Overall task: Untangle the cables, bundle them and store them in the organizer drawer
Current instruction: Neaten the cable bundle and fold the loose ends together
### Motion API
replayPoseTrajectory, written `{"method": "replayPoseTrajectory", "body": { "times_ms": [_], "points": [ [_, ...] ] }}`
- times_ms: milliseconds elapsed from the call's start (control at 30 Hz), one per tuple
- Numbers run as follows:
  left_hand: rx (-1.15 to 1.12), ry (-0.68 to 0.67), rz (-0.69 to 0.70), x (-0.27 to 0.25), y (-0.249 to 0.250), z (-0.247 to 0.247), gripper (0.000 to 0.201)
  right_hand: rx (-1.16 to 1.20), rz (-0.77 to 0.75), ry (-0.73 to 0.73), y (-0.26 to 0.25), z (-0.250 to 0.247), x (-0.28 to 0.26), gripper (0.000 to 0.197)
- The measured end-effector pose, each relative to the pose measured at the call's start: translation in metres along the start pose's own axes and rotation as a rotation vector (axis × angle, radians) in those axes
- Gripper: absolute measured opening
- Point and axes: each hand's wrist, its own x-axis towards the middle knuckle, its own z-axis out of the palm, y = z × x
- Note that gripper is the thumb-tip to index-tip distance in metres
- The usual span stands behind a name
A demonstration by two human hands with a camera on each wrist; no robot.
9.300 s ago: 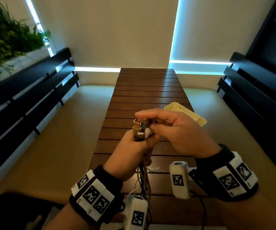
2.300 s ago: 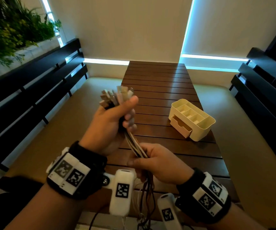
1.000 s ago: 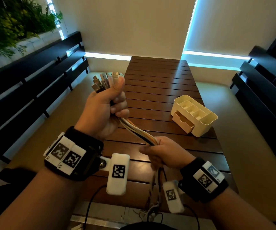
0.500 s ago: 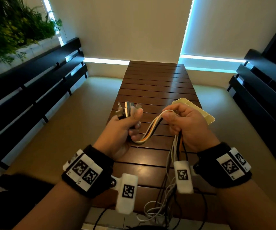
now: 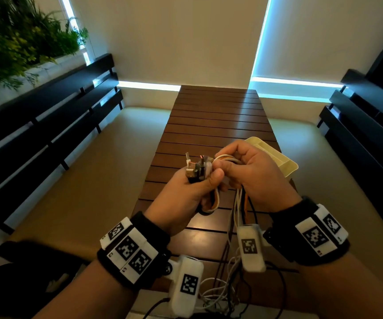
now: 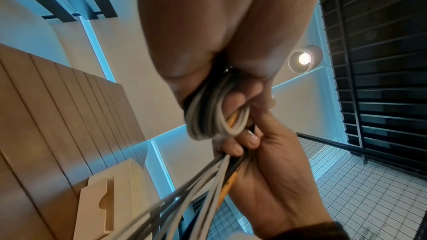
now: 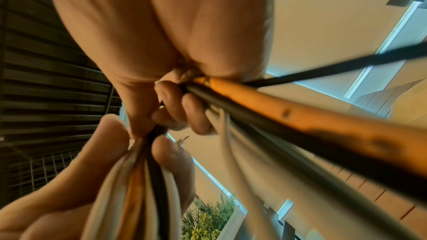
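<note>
Above a slatted wooden table (image 5: 211, 125) between dark benches (image 5: 48, 125), both hands' grip clasps cables (image 5: 226, 158).

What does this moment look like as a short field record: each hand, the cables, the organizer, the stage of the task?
left hand: left hand grips the connector ends in a fist
right hand: right hand holds a loop of the cables beside the connectors
cables: white, orange and black; loose lengths hang down to the table edge
organizer: cream organizer on the wooden table, mostly hidden behind the right hand; drawer not visible
stage: coiling under way, nothing stored yet
</note>
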Motion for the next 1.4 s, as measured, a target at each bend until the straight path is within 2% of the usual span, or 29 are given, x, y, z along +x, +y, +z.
{"method": "replayPoseTrajectory", "body": {
  "times_ms": [100,200,400,567,633,733,800,900,967,1067,1133,1200,1267,1333,1400],
  "points": [
    [0.135,-0.061,-0.026,0.002,0.008,-0.008,0.014,0.019,0.015,-0.021,0.0,0.001,-0.002,0.009],
    [0.252,-0.129,-0.008,0.003,0.018,-0.013,0.014,0.055,0.02,-0.024,-0.001,0.003,-0.002,0.009],
    [0.11,-0.123,-0.113,0.005,0.03,-0.01,0.013,0.093,-0.015,-0.02,0.0,0.006,-0.002,0.023],
    [-0.029,-0.043,-0.034,0.009,0.042,-0.012,0.01,0.15,-0.022,0.008,0.02,0.005,-0.001,0.036],
    [-0.127,0.012,0.008,0.01,0.051,-0.015,0.01,0.076,0.078,-0.012,0.034,0.009,-0.007,0.035],
    [-0.197,0.092,0.091,0.011,0.068,-0.034,0.017,-0.169,0.315,-0.193,0.065,0.02,-0.025,0.021],
    [-0.188,0.144,0.131,0.011,0.076,-0.05,0.018,-0.287,0.417,-0.267,0.084,0.025,-0.036,0.011],
    [-0.16,0.221,0.131,0.008,0.072,-0.067,0.017,-0.294,0.484,-0.232,0.093,0.017,-0.035,0.008],
    [-0.133,0.261,0.127,0.005,0.064,-0.074,0.017,-0.134,0.511,-0.198,0.089,0.008,-0.026,0.007],
    [-0.124,0.35,0.114,0.003,0.057,-0.085,0.018,0.2,0.497,-0.189,0.079,-0.008,-0.007,0.032],
    [-0.156,0.416,0.103,0.0,0.057,-0.092,0.021,0.273,0.466,-0.217,0.073,-0.014,0.005,0.038],
    [-0.18,0.467,0.096,-0.003,0.058,-0.098,0.025,0.193,0.444,-0.239,0.073,-0.018,0.019,0.031],
    [-0.183,0.485,0.109,-0.005,0.059,-0.101,0.026,0.03,0.393,-0.225,0.073,-0.016,0.034,0.006],
    [-0.18,0.488,0.129,-0.008,0.06,-0.102,0.026,-0.049,0.326,-0.109,0.065,-0.014,0.054,0.006],
    [-0.18,0.473,0.152,-0.008,0.061,-0.101,0.024,-0.033,0.237,0.044,0.039,-0.011,0.08,0.008]
  ]
}}
